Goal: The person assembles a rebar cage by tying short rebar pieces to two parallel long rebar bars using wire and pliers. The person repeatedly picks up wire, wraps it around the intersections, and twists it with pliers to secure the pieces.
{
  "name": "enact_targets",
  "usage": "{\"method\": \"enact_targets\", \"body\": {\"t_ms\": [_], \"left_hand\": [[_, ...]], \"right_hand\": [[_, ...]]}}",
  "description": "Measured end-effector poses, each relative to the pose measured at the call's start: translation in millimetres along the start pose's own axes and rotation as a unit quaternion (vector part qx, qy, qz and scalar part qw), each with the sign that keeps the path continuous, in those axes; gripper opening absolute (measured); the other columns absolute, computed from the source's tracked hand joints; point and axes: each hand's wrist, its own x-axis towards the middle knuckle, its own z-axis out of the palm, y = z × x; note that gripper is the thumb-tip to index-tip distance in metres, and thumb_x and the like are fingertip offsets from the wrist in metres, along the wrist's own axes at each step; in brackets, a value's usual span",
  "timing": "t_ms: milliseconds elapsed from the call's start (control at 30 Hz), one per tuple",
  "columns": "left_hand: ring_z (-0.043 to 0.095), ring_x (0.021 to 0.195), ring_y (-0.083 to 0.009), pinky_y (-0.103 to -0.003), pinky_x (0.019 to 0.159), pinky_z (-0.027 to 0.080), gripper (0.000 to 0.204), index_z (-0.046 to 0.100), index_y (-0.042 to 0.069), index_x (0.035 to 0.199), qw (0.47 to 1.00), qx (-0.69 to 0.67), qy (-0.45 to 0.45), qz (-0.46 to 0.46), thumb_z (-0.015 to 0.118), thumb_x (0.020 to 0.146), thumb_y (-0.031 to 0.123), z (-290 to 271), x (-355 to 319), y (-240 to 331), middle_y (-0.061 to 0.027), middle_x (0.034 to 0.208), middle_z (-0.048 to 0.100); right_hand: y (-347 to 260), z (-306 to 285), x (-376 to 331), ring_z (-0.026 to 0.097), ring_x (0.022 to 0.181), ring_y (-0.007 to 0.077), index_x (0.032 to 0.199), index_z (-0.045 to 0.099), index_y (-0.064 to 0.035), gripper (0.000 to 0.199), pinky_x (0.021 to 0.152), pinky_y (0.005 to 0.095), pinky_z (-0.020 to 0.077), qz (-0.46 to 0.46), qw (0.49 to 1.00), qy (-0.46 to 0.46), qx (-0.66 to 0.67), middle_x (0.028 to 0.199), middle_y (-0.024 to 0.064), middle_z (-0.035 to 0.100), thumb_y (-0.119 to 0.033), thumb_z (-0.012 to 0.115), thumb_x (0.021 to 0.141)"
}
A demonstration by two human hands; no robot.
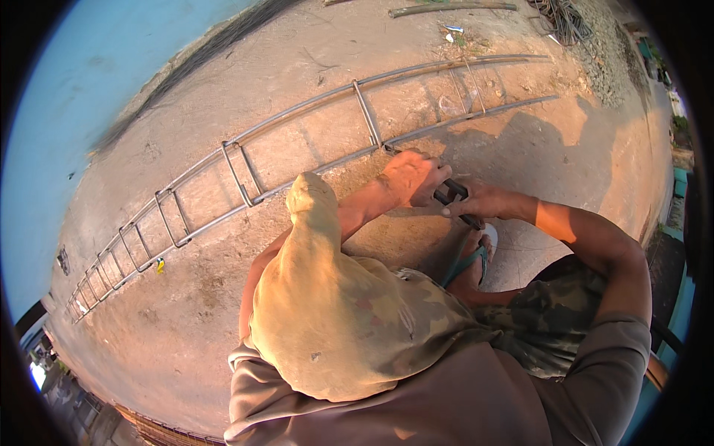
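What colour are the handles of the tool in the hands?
Black, on the tool held in both hands; head view.

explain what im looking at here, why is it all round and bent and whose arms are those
This is one picture from a wide fisheye camera worn on a person's head, looking down, so straight lines curve toward the rim. There is no machine, only a person's two bare hands. The pale cloth in the middle appears to be a head covering hanging into view. On the dirt ground lies a long cage of steel bars joined by rectangular loops. The left hand rests at the near bar. The right hand grips a dark tool, beside the left hand. Below it is a foot in a sandal.
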Motion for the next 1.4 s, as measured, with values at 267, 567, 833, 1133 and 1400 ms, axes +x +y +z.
{"method": "enact_targets", "body": {"t_ms": [267,567,833,1133,1400], "left_hand": [[0.066,0.094,-0.0318,-0.041,0.083,0.050,0.036,0.061,0.005,0.108,0.997,-0.045,-0.050,-0.026,0.066,0.075,0.019,10,16,-5,-0.0155,0.092,0.067],[0.058,0.101,-0.0281,-0.040,0.082,0.051,0.045,0.057,0.006,0.108,0.963,-0.091,0.250,0.035,0.077,0.072,0.022,17,-41,9,-0.0130,0.106,0.059],[0.059,0.057,-0.0118,-0.026,0.051,0.047,0.041,0.061,0.000,0.080,0.706,-0.501,0.400,-0.302,0.069,0.090,0.039,-27,-47,-14,-0.0064,0.064,0.060],[0.066,0.065,-0.0192,-0.030,0.054,0.053,0.035,0.063,-0.007,0.087,0.619,-0.579,0.433,-0.308,0.059,0.095,0.026,-25,-48,-35,-0.0150,0.079,0.065],[0.066,0.062,-0.0184,-0.029,0.055,0.054,0.035,0.061,-0.008,0.086,0.702,-0.528,0.380,-0.290,0.048,0.098,0.021,-4,-57,-58,-0.0136,0.074,0.066]], "right_hand": [[24,-12,6,0.068,0.068,0.0212,0.100,0.059,-0.0010,0.035,0.058,0.0351,0.0525,0.004,0.999,0.024,-0.031,0.080,0.0155,0.067,-0.033,0.068,0.088],[11,-1,-15,0.066,0.082,0.0353,0.099,0.058,0.0016,0.037,0.070,0.0430,0.0517,-0.038,0.974,0.054,-0.215,0.088,0.0209,0.064,-0.032,0.068,0.086],[-32,-16,-7,0.056,0.104,0.0427,0.125,0.040,-0.0001,0.056,0.087,0.0511,0.0443,-0.154,0.873,0.337,-0.318,0.109,0.0252,0.054,-0.031,0.067,0.088],[-40,-8,19,0.049,0.112,0.0416,0.130,0.037,-0.0005,0.063,0.090,0.0505,0.0415,-0.212,0.770,0.394,-0.455,0.119,0.0252,0.046,-0.033,0.069,0.087],[-39,8,32,0.053,0.098,0.0407,0.115,0.047,0.0003,0.044,0.082,0.0485,0.0425,-0.216,0.876,0.255,-0.349,0.102,0.0245,0.050,-0.022,0.070,0.084]]}}
